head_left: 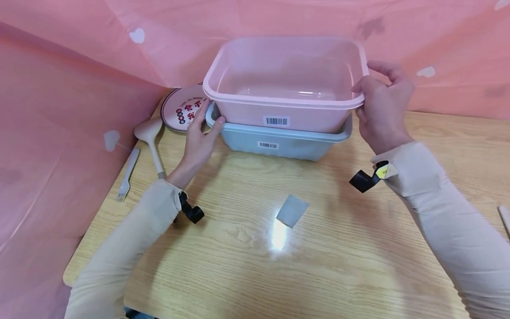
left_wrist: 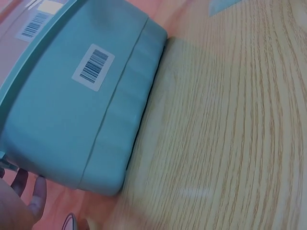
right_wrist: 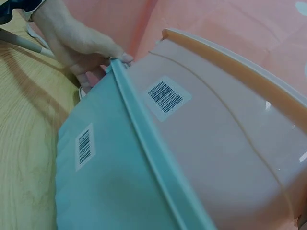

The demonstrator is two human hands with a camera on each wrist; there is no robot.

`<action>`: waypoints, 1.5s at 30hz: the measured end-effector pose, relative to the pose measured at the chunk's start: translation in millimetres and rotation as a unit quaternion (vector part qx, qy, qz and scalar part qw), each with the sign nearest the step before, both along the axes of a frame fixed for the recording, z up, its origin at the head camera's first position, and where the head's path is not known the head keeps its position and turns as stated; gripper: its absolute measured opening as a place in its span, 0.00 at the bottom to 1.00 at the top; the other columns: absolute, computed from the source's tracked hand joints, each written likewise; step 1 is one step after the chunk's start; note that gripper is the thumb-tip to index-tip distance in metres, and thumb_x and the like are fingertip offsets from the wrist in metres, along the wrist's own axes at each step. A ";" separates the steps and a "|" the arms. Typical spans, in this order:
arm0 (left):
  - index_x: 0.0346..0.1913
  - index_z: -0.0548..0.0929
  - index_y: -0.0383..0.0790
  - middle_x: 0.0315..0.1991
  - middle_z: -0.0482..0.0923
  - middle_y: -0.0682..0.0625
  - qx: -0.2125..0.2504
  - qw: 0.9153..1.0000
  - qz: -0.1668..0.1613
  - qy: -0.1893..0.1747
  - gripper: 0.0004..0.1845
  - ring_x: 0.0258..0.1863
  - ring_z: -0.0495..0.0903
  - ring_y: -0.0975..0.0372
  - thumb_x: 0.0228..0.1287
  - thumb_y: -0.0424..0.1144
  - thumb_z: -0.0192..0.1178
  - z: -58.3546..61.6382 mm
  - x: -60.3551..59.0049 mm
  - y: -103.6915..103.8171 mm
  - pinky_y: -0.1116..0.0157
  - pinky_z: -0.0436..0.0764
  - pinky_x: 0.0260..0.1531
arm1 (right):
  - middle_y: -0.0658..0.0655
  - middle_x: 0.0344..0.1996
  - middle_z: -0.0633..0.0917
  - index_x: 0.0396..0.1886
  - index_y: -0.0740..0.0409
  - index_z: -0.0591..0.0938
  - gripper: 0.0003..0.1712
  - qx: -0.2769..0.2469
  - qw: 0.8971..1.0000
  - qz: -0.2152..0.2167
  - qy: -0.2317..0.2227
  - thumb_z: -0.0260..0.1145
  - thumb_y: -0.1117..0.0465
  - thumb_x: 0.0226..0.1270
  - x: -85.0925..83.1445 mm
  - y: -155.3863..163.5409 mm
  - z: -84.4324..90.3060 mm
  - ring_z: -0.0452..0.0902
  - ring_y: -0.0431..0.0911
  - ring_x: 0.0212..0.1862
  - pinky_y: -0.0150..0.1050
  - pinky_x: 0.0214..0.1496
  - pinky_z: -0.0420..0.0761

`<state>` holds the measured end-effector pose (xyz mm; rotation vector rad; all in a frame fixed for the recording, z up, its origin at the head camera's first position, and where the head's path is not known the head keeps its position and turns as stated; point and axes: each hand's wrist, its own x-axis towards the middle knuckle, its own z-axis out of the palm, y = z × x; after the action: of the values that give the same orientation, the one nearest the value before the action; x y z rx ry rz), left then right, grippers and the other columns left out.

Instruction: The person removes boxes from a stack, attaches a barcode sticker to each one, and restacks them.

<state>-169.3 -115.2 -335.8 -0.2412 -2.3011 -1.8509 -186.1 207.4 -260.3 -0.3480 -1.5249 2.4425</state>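
Observation:
A pink plastic basin sits partly inside a light blue basin, its rim raised well above the blue one. My right hand grips the pink rim at the right end, thumb over the edge. At the left end, my left hand holds the blue rim; the right wrist view shows its thumb on top of that rim. Both basins carry a barcode sticker on the front wall. In the left wrist view the base of the blue basin rests on the table.
Left of the basins lie a round plate with red lettering, a pale ladle and a fork. A small grey piece lies on the wooden table in front. Pink cloth hangs behind and left.

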 end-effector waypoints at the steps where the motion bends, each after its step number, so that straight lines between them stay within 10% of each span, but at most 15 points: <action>1: 0.74 0.54 0.34 0.76 0.53 0.41 0.003 1.000 -0.004 0.000 0.34 0.74 0.57 0.54 0.70 0.32 0.55 0.2 -0.2 -0.4 0.68 0.59 0.72 | 0.57 0.12 0.77 0.43 0.59 0.77 0.24 0.000 1.000 0.001 -0.001 0.51 0.82 0.49 -0.4 -0.7 -1.3 0.51 0.43 0.05 0.32 0.07 0.47; 16: 0.74 0.55 0.34 0.75 0.55 0.41 0.009 0.999 -0.030 0.022 0.34 0.74 0.58 0.54 0.68 0.30 0.56 -0.5 -0.9 -2.9 0.65 0.60 0.72 | 0.54 0.16 0.79 0.49 0.57 0.75 0.26 0.037 0.998 0.020 -0.043 0.52 0.81 0.52 0.4 -0.6 -15.4 0.53 0.43 0.07 0.31 0.08 0.52; 28: 0.72 0.56 0.30 0.75 0.54 0.39 0.025 0.999 -0.035 0.027 0.41 0.75 0.55 0.54 0.61 0.44 0.59 -0.1 -0.2 -4.1 0.64 0.58 0.73 | 0.52 0.20 0.77 0.58 0.56 0.68 0.29 0.164 0.981 0.078 -0.069 0.59 0.77 0.57 4.0 4.0 -20.0 0.66 0.40 0.13 0.28 0.12 0.65; 31: 0.72 0.56 0.31 0.75 0.54 0.40 0.026 0.999 -0.035 0.029 0.45 0.75 0.57 0.54 0.57 0.50 0.60 -0.2 -0.3 -4.3 0.63 0.59 0.73 | 0.50 0.23 0.75 0.63 0.55 0.67 0.31 0.291 0.948 0.089 -0.091 0.61 0.71 0.59 4.7 7.0 -18.6 0.69 0.39 0.15 0.28 0.14 0.71; 39: 0.72 0.56 0.29 0.75 0.52 0.38 0.022 0.999 -0.026 0.021 0.49 0.74 0.57 0.53 0.52 0.54 0.59 0.7 -0.6 -4.5 0.62 0.59 0.73 | 0.58 0.33 0.79 0.64 0.59 0.65 0.33 0.604 0.787 0.101 -0.079 0.59 0.55 0.60 7.6 16.6 -17.3 0.74 0.41 0.24 0.30 0.20 0.74; 45: 0.72 0.56 0.28 0.75 0.52 0.38 0.019 0.999 -0.024 0.023 0.50 0.74 0.58 0.52 0.50 0.55 0.59 1.3 0.2 -4.7 0.61 0.59 0.73 | 0.63 0.36 0.81 0.64 0.60 0.65 0.32 0.652 0.744 0.118 -0.086 0.57 0.53 0.61 4.9 18.6 -17.4 0.75 0.53 0.32 0.36 0.21 0.71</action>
<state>-169.1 -119.9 -334.5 -0.3333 -2.2457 -1.8892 -181.2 226.0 -277.6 -0.0626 -2.9658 0.8824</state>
